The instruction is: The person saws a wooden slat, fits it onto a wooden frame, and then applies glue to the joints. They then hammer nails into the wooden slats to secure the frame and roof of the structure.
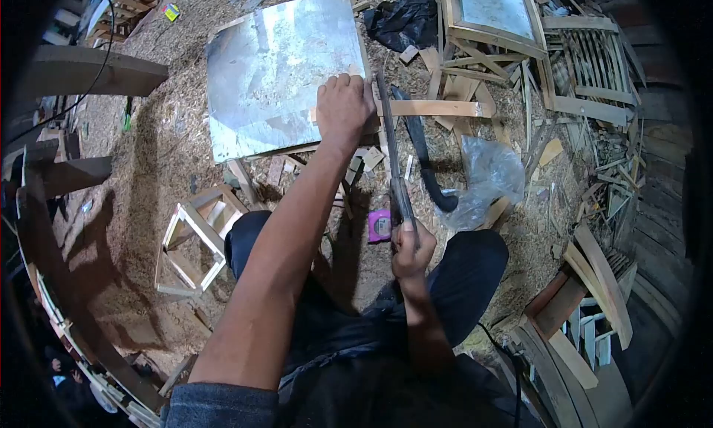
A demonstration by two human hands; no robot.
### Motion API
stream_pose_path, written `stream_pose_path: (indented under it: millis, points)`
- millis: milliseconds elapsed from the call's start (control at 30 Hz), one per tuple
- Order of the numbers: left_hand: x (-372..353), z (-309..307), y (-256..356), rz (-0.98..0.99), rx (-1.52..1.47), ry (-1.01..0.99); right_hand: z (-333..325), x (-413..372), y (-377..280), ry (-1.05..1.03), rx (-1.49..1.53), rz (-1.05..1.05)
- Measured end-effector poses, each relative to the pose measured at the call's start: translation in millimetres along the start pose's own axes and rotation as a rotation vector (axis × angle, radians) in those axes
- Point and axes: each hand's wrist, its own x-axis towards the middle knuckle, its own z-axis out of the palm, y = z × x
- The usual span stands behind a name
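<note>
My left hand (pixel 343 105) presses down on a thin wooden strip (pixel 434 108) lying at the right edge of a grey metal sheet (pixel 275 72). My right hand (pixel 410 246) grips the handle of a hand saw (pixel 390 142), whose long narrow blade runs up across the strip just right of my left fingers. I crouch over the work with both knees bent. A pink tape measure (pixel 379 225) lies on the ground just left of my right hand.
Sawdust covers the ground. A small wooden frame (pixel 194 246) lies at my left knee. A dark machete-like tool (pixel 423 157) and a clear plastic bag (pixel 486 179) lie to the right, a black bag (pixel 405 20) beyond. Wood offcuts and slatted frames (pixel 587 64) pile at right.
</note>
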Motion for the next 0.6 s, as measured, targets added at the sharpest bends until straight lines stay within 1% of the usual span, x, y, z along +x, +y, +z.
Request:
stream_pose_path:
  millis: [33, 100, 133, 167, 200, 233, 267, 300, 367, 400, 433, 500, 533, 567, 600]
  points:
    - [-2.2, 0.9, -1.8, 0.014, -0.005, -0.007, 3.4, 6.9, 0.5, 0.011, 0.001, 0.001]
    - [5.5, 1.8, -0.9, 0.018, -0.006, 0.005, 22.8, 59.3, 3.6, -0.04, -0.102, -0.049]
    - [5.9, -0.4, 1.0, 0.005, -0.014, 0.006, 40.4, 82.3, -14.7, 0.046, -0.015, -0.023]
    - [-1.2, -5.4, 1.5, -0.008, -0.017, -0.006, 44.8, 87.5, -27.6, 0.048, -0.037, -0.051]
    - [-5.1, -3.3, -1.2, 0.023, 0.019, -0.102, 41.7, 77.6, -15.2, 0.035, -0.06, -0.094]
    - [-10.7, -3.3, 2.1, 0.059, 0.001, -0.039, 38.1, 66.3, -4.2, 0.027, -0.081, -0.147]
    - [-14.8, -6.1, 6.9, 0.07, 0.01, -0.02, 42.9, 56.2, -17.9, 0.103, -0.029, -0.052]
    - [-18.9, -5.9, 8.8, 0.074, 0.018, -0.009, 41.3, 55.8, -15.7, 0.11, -0.027, -0.052]
    - [-9.8, 0.0, 2.3, 0.064, -0.009, 0.029, 42.5, 68.6, -3.6, 0.069, 0.042, 0.015]
    - [-1.3, -0.9, -0.5, 0.047, -0.036, 0.061, 49.8, 79.5, -13.6, 0.082, 0.032, -0.021]
    - [1.1, -0.6, -1.6, 0.041, -0.028, 0.066, 53.7, 85.4, -13.2, 0.071, 0.036, -0.022]
    - [-3.8, 0.2, 0.3, 0.013, -0.031, 0.079, 55.9, 88.4, -10.2, 0.115, 0.062, -0.012]
    - [-4.7, -0.7, -0.3, 0.004, -0.037, 0.064, 53.6, 88.2, -14.6, 0.093, 0.035, -0.02]
    - [-4.6, -2.2, -2.3, 0.001, -0.029, 0.071, 47.7, 90.4, -1.2, 0.038, 0.011, 0.011]
    - [-3.0, -1.0, -2.6, 0.015, -0.018, 0.093, 49.0, 91.1, -5.9, 0.039, -0.001, 0.003]
